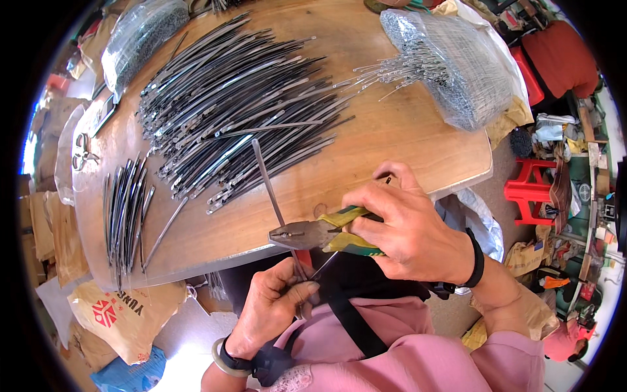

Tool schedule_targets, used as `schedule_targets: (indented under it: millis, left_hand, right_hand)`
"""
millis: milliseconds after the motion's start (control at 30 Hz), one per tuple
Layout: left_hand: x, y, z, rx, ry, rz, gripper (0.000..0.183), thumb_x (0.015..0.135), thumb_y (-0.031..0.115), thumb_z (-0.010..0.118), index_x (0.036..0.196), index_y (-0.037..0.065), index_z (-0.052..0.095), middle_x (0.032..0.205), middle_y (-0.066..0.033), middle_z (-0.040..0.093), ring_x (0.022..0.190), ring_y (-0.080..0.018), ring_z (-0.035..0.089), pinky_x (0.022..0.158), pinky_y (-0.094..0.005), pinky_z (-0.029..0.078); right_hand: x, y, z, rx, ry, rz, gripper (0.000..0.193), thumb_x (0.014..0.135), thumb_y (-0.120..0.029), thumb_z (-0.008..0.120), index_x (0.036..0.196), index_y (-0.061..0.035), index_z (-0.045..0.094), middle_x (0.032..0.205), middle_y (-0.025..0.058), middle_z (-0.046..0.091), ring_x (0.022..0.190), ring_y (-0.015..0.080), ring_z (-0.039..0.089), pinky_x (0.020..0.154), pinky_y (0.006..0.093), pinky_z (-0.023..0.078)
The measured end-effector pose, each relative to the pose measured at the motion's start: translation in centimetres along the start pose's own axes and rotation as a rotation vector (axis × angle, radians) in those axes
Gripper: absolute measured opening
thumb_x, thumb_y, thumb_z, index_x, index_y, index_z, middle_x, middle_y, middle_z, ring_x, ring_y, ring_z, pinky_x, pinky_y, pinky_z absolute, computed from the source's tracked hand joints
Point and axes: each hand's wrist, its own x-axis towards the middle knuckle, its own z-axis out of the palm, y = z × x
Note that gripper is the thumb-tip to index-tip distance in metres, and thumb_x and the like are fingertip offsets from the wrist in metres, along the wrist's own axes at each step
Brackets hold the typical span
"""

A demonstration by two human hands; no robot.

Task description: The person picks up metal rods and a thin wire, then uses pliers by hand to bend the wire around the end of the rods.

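Observation:
My right hand (418,232) is wrapped round combination pliers (307,234) with yellow and green handles. The pliers' jaws lie across a long, thin dark metal strip (266,175); I cannot tell whether they grip it. Below the jaws, my left hand (277,294) pinches the strip's lower part between thumb and fingers. A thin wire (324,266) slants up from that pinch toward the pliers. Beyond the hands, a big pile of similar metal strips (228,111) covers much of the wooden table (385,153).
A smaller bunch of strips (124,219) lies at the table's left, near small scissors or snips (83,151). At the far right, thin wires (411,65) stick out of a plastic bag (470,78). Another filled plastic bag (140,42) stands far left. A red stool (528,189) is off to the right.

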Motion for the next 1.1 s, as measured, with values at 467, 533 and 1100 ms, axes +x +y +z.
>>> schedule_targets:
  millis: [467,533,1100]
  left_hand:
    - [-0.2,3.2,-2.0,0.220,-0.140,0.162,0.027,0.086,-0.001,0.064,0.113,-0.003,0.063,0.090,-0.0066,0.067,0.085,-0.0179,0.064,0.080,-0.0300,0.051]
    - [0.4,1.7,-1.7,0.729,-0.143,0.589,0.023,0.087,0.002,0.064,0.110,-0.003,0.063,0.085,-0.0049,0.066,0.077,-0.0163,0.064,0.072,-0.0291,0.052]
    - [-1.1,1.0,1.2,-0.259,0.208,0.421,0.007,0.095,-0.002,0.055,0.100,-0.003,0.059,0.068,0.0008,0.054,0.054,-0.0023,0.041,0.048,-0.0184,0.033]
  right_hand:
    - [0.8,-2.6,0.6,0.167,0.012,-0.023,0.014,0.066,-0.005,0.065,0.080,-0.0012,0.063,0.098,0.0130,0.057,0.088,0.0262,0.058,0.089,0.0458,0.036]
    - [0.7,-2.7,1.3,0.144,0.023,-0.037,0.014,0.066,-0.006,0.065,0.079,-0.0020,0.064,0.100,0.0115,0.058,0.090,0.0258,0.058,0.089,0.0465,0.036]
    - [-2.5,-2.2,0.8,0.453,-0.157,0.250,0.040,0.070,-0.024,0.081,0.098,0.0006,0.068,0.117,0.0129,0.059,0.099,0.0293,0.060,0.084,0.0392,0.045]
